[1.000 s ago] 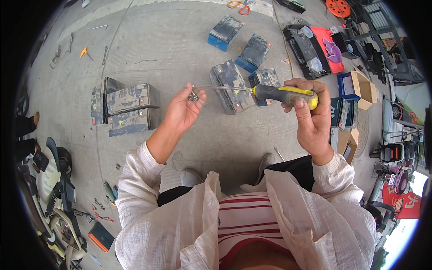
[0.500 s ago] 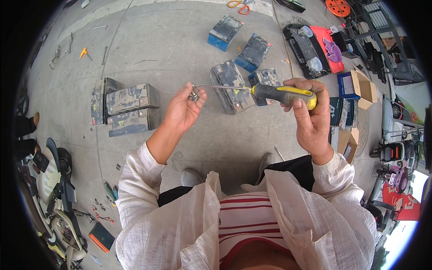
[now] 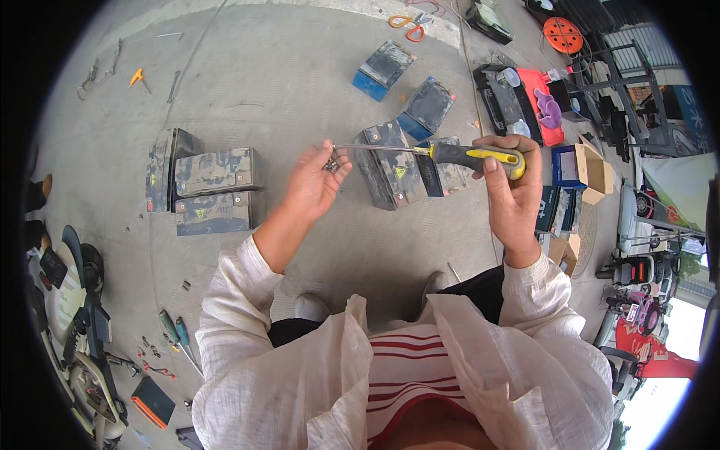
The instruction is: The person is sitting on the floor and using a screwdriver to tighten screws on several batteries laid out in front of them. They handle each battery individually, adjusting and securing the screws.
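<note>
My right hand (image 3: 510, 191) grips the yellow-and-black handle of a screwdriver (image 3: 461, 156) held horizontally, its metal shaft pointing left. At that end, my left hand (image 3: 319, 180) has its thumb and index finger pinched at the tip, with small metal fasteners (image 3: 331, 166) in its curled fingers. Beyond the screwdriver, on the floor, lie dusty dark batteries (image 3: 386, 176), two more with blue lower parts (image 3: 379, 71) farther back. At the left another group of grimy batteries (image 3: 217, 169) sits close together.
A black-and-red toolbox (image 3: 502, 97) and open cardboard boxes (image 3: 596, 176) are on the right. Orange-handled scissors (image 3: 409, 26) lie at the back. At the left are scooter parts (image 3: 82, 315), screwdrivers (image 3: 180, 337) and scattered small pieces. A person's shoe (image 3: 45, 187) shows at the left edge.
The view has shifted a little, so the back objects sit lower and the right-side ones further left. My hands and the screwdriver have moved only slightly, keeping the same grips.
</note>
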A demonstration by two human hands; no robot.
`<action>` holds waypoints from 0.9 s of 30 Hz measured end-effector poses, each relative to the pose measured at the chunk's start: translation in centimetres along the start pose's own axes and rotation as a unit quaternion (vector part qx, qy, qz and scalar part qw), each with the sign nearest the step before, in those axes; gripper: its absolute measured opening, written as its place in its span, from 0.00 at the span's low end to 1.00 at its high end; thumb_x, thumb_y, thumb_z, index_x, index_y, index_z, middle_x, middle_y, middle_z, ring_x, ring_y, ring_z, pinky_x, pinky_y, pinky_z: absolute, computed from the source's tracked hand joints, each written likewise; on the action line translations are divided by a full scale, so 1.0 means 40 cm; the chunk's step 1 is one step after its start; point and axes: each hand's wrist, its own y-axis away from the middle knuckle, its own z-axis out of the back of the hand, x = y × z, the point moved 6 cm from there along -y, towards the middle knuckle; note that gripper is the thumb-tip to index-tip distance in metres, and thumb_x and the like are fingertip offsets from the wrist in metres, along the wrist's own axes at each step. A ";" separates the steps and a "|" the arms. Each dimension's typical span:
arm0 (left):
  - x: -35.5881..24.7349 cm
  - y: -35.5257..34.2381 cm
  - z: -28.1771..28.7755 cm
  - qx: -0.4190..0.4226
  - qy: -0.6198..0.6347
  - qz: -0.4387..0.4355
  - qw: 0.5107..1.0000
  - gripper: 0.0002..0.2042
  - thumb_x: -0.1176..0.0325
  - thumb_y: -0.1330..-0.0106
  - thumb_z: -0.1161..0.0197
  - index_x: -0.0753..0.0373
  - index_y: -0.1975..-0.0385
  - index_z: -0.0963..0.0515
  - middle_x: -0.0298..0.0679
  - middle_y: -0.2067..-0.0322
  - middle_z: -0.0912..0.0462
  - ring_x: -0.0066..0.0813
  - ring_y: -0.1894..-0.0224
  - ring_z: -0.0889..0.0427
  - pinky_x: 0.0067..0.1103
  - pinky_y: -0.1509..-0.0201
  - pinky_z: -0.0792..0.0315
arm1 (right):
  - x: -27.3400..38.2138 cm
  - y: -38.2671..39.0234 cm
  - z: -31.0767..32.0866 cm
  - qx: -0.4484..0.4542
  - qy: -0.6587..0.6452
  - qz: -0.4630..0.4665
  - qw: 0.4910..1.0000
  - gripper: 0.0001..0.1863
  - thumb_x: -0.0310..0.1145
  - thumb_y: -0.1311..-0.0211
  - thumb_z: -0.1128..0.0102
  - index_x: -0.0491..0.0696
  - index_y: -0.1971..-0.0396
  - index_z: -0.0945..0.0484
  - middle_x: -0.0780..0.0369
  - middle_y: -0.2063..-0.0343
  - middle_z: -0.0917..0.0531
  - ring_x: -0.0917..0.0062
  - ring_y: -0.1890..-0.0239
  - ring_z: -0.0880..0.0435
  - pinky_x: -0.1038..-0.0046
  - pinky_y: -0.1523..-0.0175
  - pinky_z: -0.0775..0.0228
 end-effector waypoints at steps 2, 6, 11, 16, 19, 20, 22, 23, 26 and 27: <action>0.022 -0.046 0.008 0.062 -0.010 0.012 0.998 0.06 0.64 0.26 0.40 0.58 0.63 0.27 0.33 0.68 0.23 0.22 0.69 0.26 0.20 0.65 0.26 | 0.023 -0.055 0.001 -0.027 0.019 0.014 0.999 0.15 0.25 0.29 0.43 0.44 0.48 0.36 0.58 0.54 0.20 0.82 0.57 0.22 0.79 0.52 0.26; 0.038 -0.100 -0.040 0.048 -0.210 0.026 0.976 0.07 0.64 0.26 0.40 0.60 0.61 0.23 0.27 0.70 0.24 0.17 0.73 0.32 0.18 0.68 0.35 | 0.111 -0.159 -0.022 0.030 0.148 0.080 0.985 0.15 0.24 0.35 0.37 0.43 0.51 0.31 0.59 0.57 0.20 0.78 0.57 0.19 0.75 0.54 0.24; 0.059 -0.175 -0.073 0.022 -0.454 -0.112 0.884 0.10 0.67 0.27 0.42 0.64 0.56 0.18 0.28 0.74 0.23 0.17 0.73 0.31 0.20 0.68 0.34 | 0.135 -0.253 -0.097 0.162 0.301 0.180 0.922 0.18 0.27 0.39 0.34 0.44 0.52 0.30 0.54 0.61 0.20 0.59 0.62 0.17 0.66 0.56 0.25; 0.096 -0.218 -0.006 0.013 -0.571 -0.161 0.805 0.11 0.69 0.28 0.43 0.61 0.51 0.18 0.31 0.79 0.26 0.18 0.76 0.33 0.22 0.69 0.35 | 0.052 -0.282 -0.110 0.219 0.299 0.219 0.902 0.18 0.26 0.40 0.34 0.45 0.52 0.29 0.55 0.61 0.20 0.59 0.61 0.18 0.65 0.56 0.26; 0.111 -0.200 -0.008 -0.012 -0.595 -0.170 0.785 0.12 0.69 0.29 0.42 0.60 0.50 0.18 0.32 0.82 0.29 0.19 0.78 0.35 0.22 0.71 0.35 | 0.012 -0.290 -0.089 0.242 0.254 0.236 0.906 0.18 0.25 0.41 0.34 0.45 0.53 0.29 0.55 0.61 0.21 0.59 0.60 0.19 0.65 0.56 0.26; 0.117 -0.190 -0.016 -0.016 -0.605 -0.179 0.775 0.12 0.69 0.29 0.42 0.59 0.49 0.17 0.33 0.83 0.30 0.19 0.79 0.35 0.22 0.72 0.35 | 0.003 -0.291 -0.077 0.247 0.245 0.244 0.905 0.18 0.26 0.41 0.35 0.46 0.53 0.30 0.55 0.63 0.22 0.59 0.61 0.20 0.63 0.56 0.27; 0.119 -0.179 -0.014 -0.049 -0.622 -0.194 0.757 0.12 0.69 0.29 0.42 0.59 0.49 0.17 0.35 0.83 0.30 0.21 0.80 0.36 0.23 0.73 0.36 | -0.006 -0.295 -0.060 0.271 0.232 0.237 0.904 0.19 0.25 0.43 0.33 0.45 0.52 0.29 0.55 0.58 0.22 0.57 0.57 0.20 0.64 0.52 0.27; 0.118 -0.171 -0.012 -0.065 -0.629 -0.201 0.748 0.12 0.69 0.29 0.42 0.59 0.49 0.18 0.36 0.83 0.30 0.21 0.80 0.36 0.23 0.73 0.36 | -0.007 -0.297 -0.057 0.277 0.220 0.256 0.900 0.19 0.25 0.43 0.34 0.45 0.52 0.29 0.55 0.58 0.22 0.57 0.56 0.20 0.64 0.52 0.27; 0.120 -0.156 -0.028 -0.071 -0.679 -0.192 0.705 0.12 0.69 0.29 0.42 0.59 0.49 0.18 0.40 0.81 0.26 0.23 0.80 0.32 0.25 0.72 0.33 | -0.015 -0.301 -0.052 0.307 0.183 0.278 0.891 0.18 0.24 0.43 0.36 0.47 0.54 0.31 0.56 0.60 0.24 0.58 0.56 0.22 0.61 0.54 0.28; 0.122 -0.149 -0.034 -0.079 -0.681 -0.200 0.700 0.12 0.69 0.29 0.42 0.59 0.49 0.18 0.41 0.80 0.24 0.24 0.79 0.31 0.25 0.71 0.32 | -0.014 -0.302 -0.049 0.320 0.182 0.280 0.887 0.18 0.24 0.42 0.36 0.47 0.54 0.31 0.56 0.61 0.24 0.57 0.57 0.22 0.60 0.54 0.29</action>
